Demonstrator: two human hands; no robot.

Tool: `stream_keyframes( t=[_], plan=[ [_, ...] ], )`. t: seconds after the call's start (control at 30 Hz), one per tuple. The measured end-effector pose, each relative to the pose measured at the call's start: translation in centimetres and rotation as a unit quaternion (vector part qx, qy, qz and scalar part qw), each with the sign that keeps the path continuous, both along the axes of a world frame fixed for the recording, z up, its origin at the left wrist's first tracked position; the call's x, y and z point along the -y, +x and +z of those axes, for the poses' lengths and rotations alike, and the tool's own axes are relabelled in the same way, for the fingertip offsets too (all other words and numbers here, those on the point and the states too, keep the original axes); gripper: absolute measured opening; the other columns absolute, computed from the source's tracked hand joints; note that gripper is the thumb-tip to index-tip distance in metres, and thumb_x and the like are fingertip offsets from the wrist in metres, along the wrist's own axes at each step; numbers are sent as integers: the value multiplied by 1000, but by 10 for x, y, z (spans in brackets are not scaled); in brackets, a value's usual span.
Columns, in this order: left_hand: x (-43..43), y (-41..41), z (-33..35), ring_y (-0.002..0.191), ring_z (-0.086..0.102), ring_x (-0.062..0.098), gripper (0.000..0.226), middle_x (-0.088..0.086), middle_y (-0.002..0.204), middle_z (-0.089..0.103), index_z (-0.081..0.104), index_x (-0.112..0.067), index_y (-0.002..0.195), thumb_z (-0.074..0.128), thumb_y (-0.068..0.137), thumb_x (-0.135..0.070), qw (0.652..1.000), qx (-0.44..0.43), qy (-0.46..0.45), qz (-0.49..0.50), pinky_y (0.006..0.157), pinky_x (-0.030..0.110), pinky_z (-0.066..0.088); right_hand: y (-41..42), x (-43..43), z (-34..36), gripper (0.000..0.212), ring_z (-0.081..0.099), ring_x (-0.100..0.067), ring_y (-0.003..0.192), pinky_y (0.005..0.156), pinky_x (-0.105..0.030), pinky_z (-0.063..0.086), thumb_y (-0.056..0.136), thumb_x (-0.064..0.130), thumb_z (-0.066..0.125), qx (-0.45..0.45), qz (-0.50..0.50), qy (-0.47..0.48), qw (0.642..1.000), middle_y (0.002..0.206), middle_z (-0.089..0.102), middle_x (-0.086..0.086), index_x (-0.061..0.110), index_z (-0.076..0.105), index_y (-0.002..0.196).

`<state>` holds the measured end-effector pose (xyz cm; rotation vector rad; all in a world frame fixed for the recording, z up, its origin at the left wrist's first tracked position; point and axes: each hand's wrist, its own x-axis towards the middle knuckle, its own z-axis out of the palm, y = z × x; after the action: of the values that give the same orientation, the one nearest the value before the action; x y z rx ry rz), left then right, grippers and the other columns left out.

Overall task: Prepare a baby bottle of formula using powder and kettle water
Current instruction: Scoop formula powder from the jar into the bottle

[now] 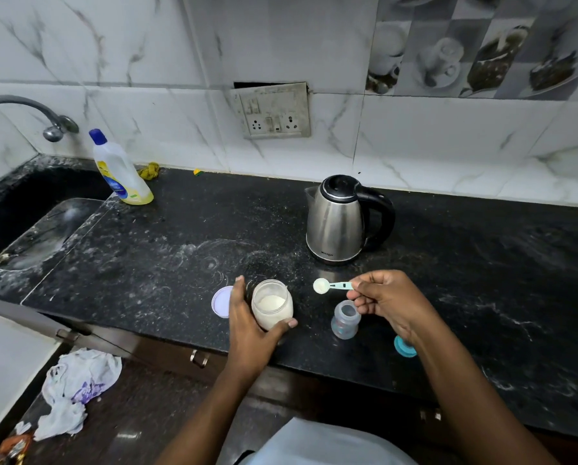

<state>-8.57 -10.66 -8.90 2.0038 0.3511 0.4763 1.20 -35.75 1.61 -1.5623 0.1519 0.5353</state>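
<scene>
Near the lower middle of the frame, the left hand [247, 318] grips an open clear jar [271, 305] of white powder standing on the black speckled worktop [166, 236]. The thumb is curled across its near side and the fingers wrap round its left side. The jar's pale round lid [220, 302] lies flat just left of that hand, partly hidden by it.

The right hand [389, 302] pinches the teal handle of a small measuring scoop [329, 285] between thumb and fingertips. The scoop's bowl points left, holds white powder and is held level, between the jar and the hand.

The baby bottle [345, 320], clear with an open mouth, stands upright on the worktop just below the scoop, right of the jar and apart from it. Its top edge sits against the curled right fingers in the picture; I cannot tell whether they touch. A teal ring cap [404, 347] lies near the worktop's front edge, partly behind the right wrist.

Above these, right of centre, stands 1 steel kettle [336, 219] with a black lid and handle. At the upper left are a sink [29, 226], a wall tap [29, 112] and a yellow cleaner bottle [121, 169]. A socket panel [272, 112] sits on the marble wall.
</scene>
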Motion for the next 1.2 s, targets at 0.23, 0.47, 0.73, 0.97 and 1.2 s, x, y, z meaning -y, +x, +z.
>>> stream_keyframes(
  t=[0.23, 0.47, 0.73, 0.97, 1.2],
  plan=[
    [64, -12, 40, 147, 43, 37, 67, 17, 158, 41, 35, -17, 150, 70, 99, -42, 957, 248, 112, -102, 121, 49, 34, -1, 39, -2, 11, 64, -15, 58, 54, -24, 56, 101, 3, 63, -7, -41, -29, 999, 78, 75, -15, -3, 71, 96],
    [107, 12, -6, 160, 22, 17, 102, 6, 173, 24, 20, -9, 164, 79, 89, -46, 985, 4, 86, -152, 129, 27, 19, -11, 61, -16, 16, 61, -14, 58, 54, -26, 53, 102, 9, 64, -18, -56, -76, 995, 79, 74, -16, -3, 72, 96],
    [116, 39, -6, 109, 66, -1, 53, -16, 118, 71, 68, -38, 120, 91, 75, -22, 982, -104, -29, -157, 98, 32, 54, -24, 63, -13, 19, 56, -12, 59, 56, -28, 48, 103, 12, 62, 0, -102, -85, 991, 75, 71, -11, -1, 73, 95],
    [126, 51, 39, 107, 66, 5, 53, -14, 111, 66, 70, -31, 123, 90, 74, -28, 984, -34, -90, -151, 96, 28, 54, -30, 63, 22, 9, 58, -12, 58, 53, -26, 50, 101, 7, 65, 90, -158, 11, 983, 71, 71, -9, 0, 71, 100],
    [127, 50, 54, 112, 65, 5, 59, -16, 117, 65, 68, -29, 130, 91, 75, -24, 986, -4, -74, -148, 101, 34, 54, -38, 61, 32, 10, 61, -15, 61, 57, -27, 53, 100, 8, 66, 163, -148, -17, 975, 75, 75, -11, 2, 72, 95]
  ],
)
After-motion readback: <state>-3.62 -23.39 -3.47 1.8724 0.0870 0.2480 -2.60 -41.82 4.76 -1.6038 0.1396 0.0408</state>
